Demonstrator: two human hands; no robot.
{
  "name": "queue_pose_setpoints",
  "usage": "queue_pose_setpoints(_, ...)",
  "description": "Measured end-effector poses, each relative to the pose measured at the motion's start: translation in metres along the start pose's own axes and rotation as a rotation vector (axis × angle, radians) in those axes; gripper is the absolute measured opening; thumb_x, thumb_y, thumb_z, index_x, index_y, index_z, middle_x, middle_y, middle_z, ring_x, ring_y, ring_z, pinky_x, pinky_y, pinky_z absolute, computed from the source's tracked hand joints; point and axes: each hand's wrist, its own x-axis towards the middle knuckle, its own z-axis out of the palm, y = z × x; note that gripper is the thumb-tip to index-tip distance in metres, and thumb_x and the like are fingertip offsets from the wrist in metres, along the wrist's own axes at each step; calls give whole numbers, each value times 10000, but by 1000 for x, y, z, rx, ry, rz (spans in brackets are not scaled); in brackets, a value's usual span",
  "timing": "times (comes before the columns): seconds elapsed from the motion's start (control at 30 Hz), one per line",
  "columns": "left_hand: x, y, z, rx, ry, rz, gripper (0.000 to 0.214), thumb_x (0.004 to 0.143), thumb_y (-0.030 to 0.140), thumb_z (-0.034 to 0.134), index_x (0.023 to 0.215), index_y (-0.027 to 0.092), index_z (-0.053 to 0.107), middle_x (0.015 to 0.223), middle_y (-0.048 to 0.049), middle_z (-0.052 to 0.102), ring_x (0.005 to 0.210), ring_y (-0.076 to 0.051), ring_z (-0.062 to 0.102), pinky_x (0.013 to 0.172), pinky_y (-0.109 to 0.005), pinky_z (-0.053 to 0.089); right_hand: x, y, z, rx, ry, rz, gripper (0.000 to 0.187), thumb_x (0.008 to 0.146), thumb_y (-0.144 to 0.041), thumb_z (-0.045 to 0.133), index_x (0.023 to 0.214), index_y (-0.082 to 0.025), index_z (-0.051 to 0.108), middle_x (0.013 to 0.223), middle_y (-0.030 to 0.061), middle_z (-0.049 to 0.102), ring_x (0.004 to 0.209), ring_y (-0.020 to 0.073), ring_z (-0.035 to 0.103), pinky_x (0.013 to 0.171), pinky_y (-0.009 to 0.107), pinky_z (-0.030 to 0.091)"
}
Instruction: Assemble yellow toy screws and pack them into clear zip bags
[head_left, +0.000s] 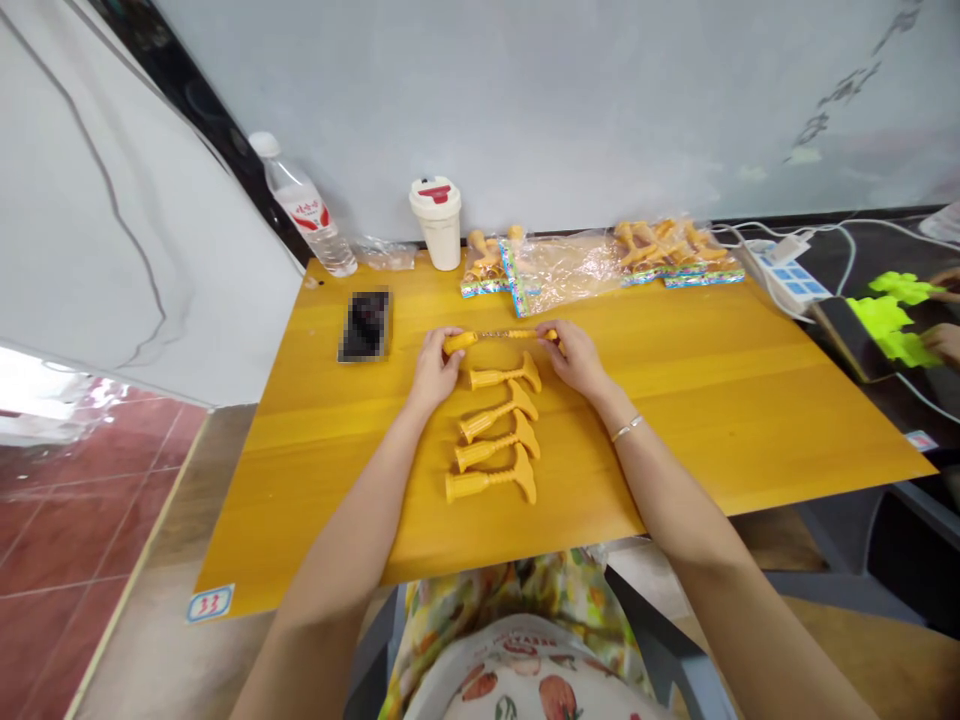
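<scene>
My left hand (441, 365) is closed around the thick tube end of a yellow plastic hammer-shaped piece (459, 342). At its other end, the fingers of my right hand (571, 357) pinch the head. Between my hands runs a thin, patterned middle length (506, 334), too small to make out well. Just below lie several similar yellow hammer-shaped pieces in a column, among them the top one (504, 376) and the bottom one (491, 483). Their ribbed tube ends point left and their curved heads right.
Clear bags of yellow pieces (652, 250) line the table's back edge. Further left stand a white lidded cup (437, 225) and a water bottle (311, 215); a blurred-out phone (365, 325) lies nearby. At right are a power strip (791, 278) and another person's hand (945, 343) by bright green pieces (892, 320).
</scene>
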Motion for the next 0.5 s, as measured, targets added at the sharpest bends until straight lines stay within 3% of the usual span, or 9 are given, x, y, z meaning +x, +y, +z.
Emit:
queue_pose_setpoints(0.17, -3, 10, 2, 9, -46, 85, 267, 843, 159, 560, 1103, 208, 599, 1146, -78, 634, 1099, -229, 597, 1001, -373, 472, 0, -11, 2, 15, -42, -34, 180, 975, -298, 452, 1026, -228, 610, 1014, 116, 689, 950, 269, 609, 879, 416, 470)
queue_pose_setpoints(0.27, -6, 19, 0, 11, -92, 183, 243, 864, 167, 573, 1100, 213, 604, 1145, -77, 637, 1134, -235, 590, 1043, -390, 446, -2, -21, 6, 98, -46, -31, 204, 982, -365, 470, 1069, -231, 597, 933, 91, 671, 837, 236, 600, 803, 378, 473)
queue_pose_setpoints(0.4, -7, 28, -6, -23, -96, 243, 213, 881, 218, 611, 1093, 216, 605, 1133, -72, 643, 1118, -235, 597, 1040, -392, 442, -4, -34, 9, 375, -25, 148, 465, 967, -530, 503, 1334, -249, 454, 697, -25, 573, 544, 153, 447, 568, 296, 392)
queue_pose_setpoints(0.5, -7, 33, -9, -44, -103, 267, 196, 890, 256, 630, 1080, 217, 608, 1109, -68, 654, 1083, -230, 606, 1011, -380, 453, -2, -42, 8, 646, -65, 328, 553, 905, -673, 522, 1269, -259, 478, 702, -37, 624, 473, 115, 391, 481, 265, 326)
